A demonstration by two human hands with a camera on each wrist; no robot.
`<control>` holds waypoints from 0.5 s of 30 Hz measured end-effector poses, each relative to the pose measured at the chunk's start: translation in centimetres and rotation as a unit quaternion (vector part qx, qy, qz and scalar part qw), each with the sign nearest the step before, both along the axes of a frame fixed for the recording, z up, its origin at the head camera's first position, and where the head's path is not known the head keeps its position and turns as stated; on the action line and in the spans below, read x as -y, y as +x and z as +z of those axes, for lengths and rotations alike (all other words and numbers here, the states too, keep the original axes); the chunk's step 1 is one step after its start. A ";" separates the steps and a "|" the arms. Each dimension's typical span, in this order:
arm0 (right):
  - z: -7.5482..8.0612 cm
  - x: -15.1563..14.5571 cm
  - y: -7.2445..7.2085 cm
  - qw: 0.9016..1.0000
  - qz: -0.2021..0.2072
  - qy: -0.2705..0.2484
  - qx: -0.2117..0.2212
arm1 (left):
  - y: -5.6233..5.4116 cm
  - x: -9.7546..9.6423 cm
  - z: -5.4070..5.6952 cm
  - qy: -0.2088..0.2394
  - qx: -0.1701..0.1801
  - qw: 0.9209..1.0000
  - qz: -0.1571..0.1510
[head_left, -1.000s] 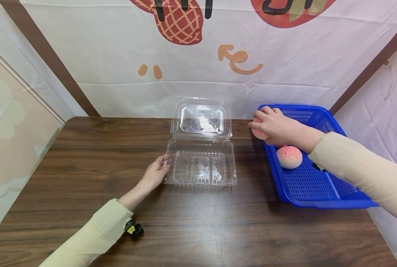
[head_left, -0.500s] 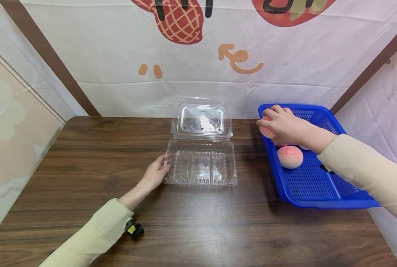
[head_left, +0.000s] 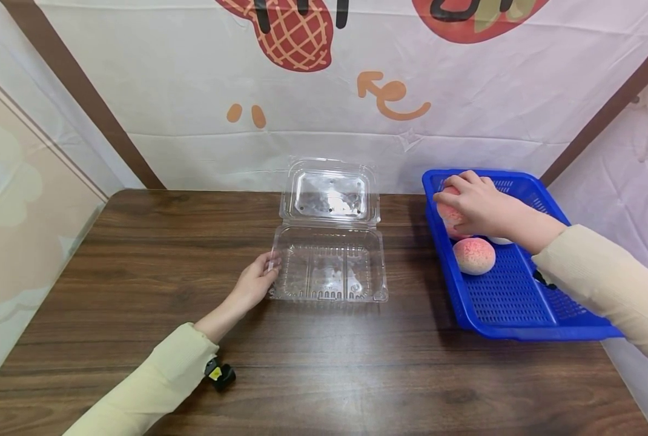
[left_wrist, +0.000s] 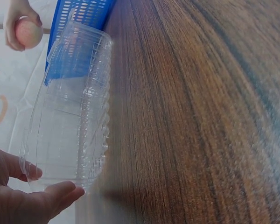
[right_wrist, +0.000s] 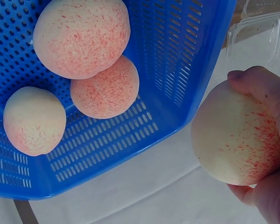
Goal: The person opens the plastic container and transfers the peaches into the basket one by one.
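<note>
In the head view my left hand (head_left: pixel 254 281) pinches the left wall of a clear plastic clamshell box (head_left: pixel 329 266), whose lid (head_left: pixel 329 192) stands raised at the back. The left wrist view shows the thumb and fingers on either side of that wall. My right hand (head_left: pixel 473 204) grips a pink-and-cream peach (right_wrist: pixel 238 140) above the back left corner of the blue basket (head_left: pixel 455 303). Inside the basket lie a large speckled peach (right_wrist: pixel 81 37), a pinker peach (right_wrist: pixel 105 88) and a paler peach (right_wrist: pixel 35 120). From the head view, my right hand partly hides them.
Brown wooden table (head_left: pixel 324 375) under the box and basket. A printed white cloth (head_left: pixel 204 151) hangs right behind the table's back edge. A black strap piece (head_left: pixel 223 376) shows by my left sleeve.
My right hand has moved rightward with the peach, from beyond the basket's left rim to over its back left corner. The left hand and the box have stayed still.
</note>
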State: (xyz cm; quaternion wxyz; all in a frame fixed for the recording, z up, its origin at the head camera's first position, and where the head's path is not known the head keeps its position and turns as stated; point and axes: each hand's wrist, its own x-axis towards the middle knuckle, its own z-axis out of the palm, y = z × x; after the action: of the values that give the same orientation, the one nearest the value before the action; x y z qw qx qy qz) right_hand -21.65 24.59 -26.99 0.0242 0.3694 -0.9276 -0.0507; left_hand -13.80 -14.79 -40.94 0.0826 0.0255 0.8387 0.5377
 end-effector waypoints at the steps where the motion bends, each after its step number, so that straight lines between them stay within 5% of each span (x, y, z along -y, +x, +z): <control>1: 0.0 -0.1 0.0 1.000 -0.004 -0.001 0.002 | 0.0 0.0 0.0 0.000 0.000 1.000 -0.001; 15: -0.2 -2.5 0.2 0.999 -0.025 -0.021 0.000 | 0.2 0.0 0.4 0.005 0.000 1.000 -0.001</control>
State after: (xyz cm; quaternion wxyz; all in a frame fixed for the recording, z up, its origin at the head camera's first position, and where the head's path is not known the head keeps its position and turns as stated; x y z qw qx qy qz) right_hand -21.47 27.07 -27.22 0.0307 0.3453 -0.9374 -0.0318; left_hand -13.58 -14.76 -40.56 0.0831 0.0271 0.8361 0.5415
